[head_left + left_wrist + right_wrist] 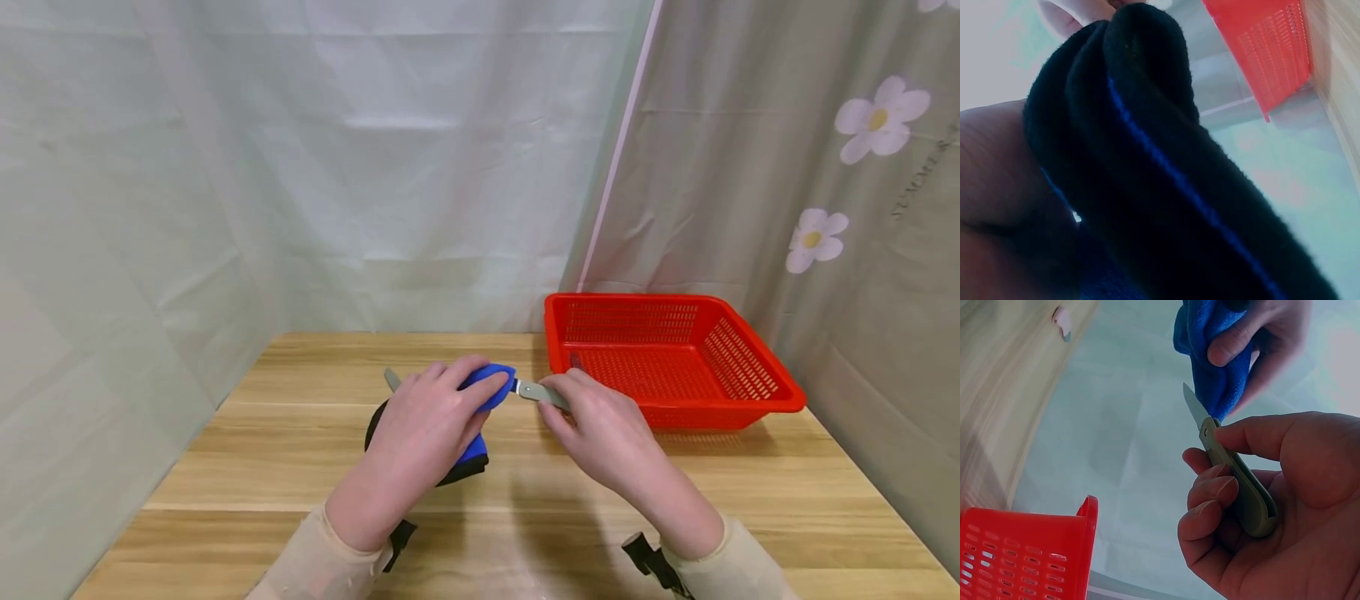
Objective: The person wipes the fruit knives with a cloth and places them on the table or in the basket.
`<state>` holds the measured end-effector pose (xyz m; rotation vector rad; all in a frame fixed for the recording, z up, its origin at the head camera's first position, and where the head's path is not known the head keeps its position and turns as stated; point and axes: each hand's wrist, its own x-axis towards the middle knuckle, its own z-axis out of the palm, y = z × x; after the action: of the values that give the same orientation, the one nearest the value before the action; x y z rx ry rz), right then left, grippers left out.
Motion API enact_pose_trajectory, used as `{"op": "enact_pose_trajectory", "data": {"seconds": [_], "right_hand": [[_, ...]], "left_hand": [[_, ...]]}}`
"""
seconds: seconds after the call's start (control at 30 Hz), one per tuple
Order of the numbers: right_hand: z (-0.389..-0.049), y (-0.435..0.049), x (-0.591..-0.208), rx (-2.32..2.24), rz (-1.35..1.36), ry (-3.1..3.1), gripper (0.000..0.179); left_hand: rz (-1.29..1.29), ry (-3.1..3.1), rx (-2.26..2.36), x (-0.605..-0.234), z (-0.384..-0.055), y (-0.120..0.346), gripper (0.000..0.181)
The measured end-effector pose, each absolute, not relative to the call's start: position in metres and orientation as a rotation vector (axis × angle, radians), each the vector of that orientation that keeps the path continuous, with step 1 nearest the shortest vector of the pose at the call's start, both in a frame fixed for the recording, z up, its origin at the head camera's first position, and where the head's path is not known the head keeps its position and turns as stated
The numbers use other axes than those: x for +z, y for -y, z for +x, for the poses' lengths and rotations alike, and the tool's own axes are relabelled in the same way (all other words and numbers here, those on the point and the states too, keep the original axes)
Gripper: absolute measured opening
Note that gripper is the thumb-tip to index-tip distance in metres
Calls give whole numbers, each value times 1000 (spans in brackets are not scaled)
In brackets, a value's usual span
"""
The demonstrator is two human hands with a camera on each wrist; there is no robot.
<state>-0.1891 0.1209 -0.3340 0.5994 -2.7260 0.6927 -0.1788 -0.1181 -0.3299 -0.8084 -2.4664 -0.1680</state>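
My right hand [603, 421] holds a folding knife [1241, 481] by its grey-green handle, thumb on one side and curled fingers on the other. The knife's blade [1194, 405] is unfolded and points at a blue cloth [1213, 369] with thick black edging [1147, 156]. Bunched up, the cloth is gripped by my left hand [431, 417] just above the table. In the head view, the cloth covers most of the blade; the right wrist view shows the blade beside the cloth, and whether they touch I cannot tell.
A red perforated plastic basket [720, 404] stands at the table's right, near my right hand; a small dark thing [575, 361] shows at its left inside. A slim grey piece [392, 379] sticks out beyond my left hand. Curtains [420, 167] surround the wooden table [247, 467].
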Motion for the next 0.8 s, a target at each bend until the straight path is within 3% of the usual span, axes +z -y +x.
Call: {"op": "enact_pose_trajectory", "data": {"seconds": [0.8], "right_hand": [[-187,-125,-330,711,594,2718,15]], "left_hand": [[-746,2440,-178,-330,-187,135,46]]}}
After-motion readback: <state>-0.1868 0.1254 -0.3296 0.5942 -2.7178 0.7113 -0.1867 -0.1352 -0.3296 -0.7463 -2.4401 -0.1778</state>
